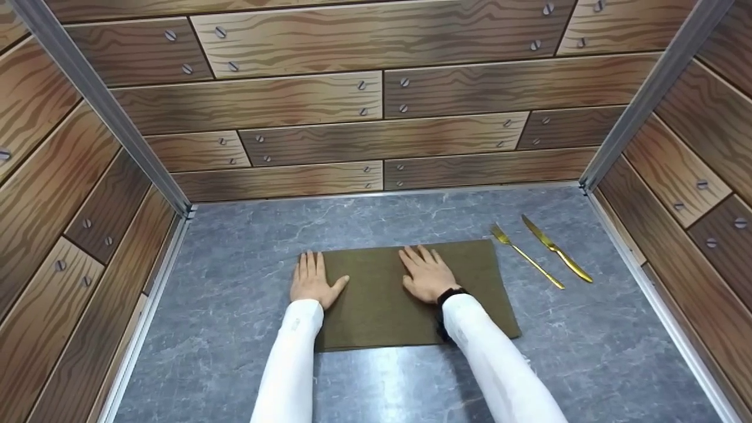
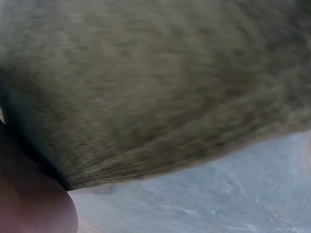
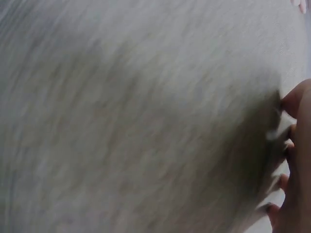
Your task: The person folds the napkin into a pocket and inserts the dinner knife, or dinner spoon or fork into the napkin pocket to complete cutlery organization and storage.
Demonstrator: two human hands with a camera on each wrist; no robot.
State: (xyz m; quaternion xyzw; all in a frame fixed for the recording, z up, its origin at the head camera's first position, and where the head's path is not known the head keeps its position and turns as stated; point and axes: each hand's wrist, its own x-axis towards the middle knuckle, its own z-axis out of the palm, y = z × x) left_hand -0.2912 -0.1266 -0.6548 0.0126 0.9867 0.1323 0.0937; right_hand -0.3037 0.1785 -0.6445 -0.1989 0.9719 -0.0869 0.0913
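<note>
A folded olive-brown cloth (image 1: 376, 317) lies flat as a rectangle on the grey marbled surface. My left hand (image 1: 311, 282) rests palm down on its left edge, fingers straight and thumb spread to the right. Right of the cloth's middle, my right hand (image 1: 427, 275) lies palm down with extended fingers near the far edge. In the left wrist view the cloth (image 2: 160, 87) fills most of the picture, with part of a finger (image 2: 43, 208) at the lower left. The right wrist view is blurred; the fingers (image 3: 291, 102) show at its right side against the cloth (image 3: 121, 145).
A gold fork (image 1: 529, 258) and a gold knife (image 1: 555, 248) lie side by side, slanted, right of the cloth. Wood-patterned panels (image 1: 376, 100) wall the grey surface (image 1: 235, 305) at the back and both sides. A dark band (image 1: 449, 295) circles the right wrist.
</note>
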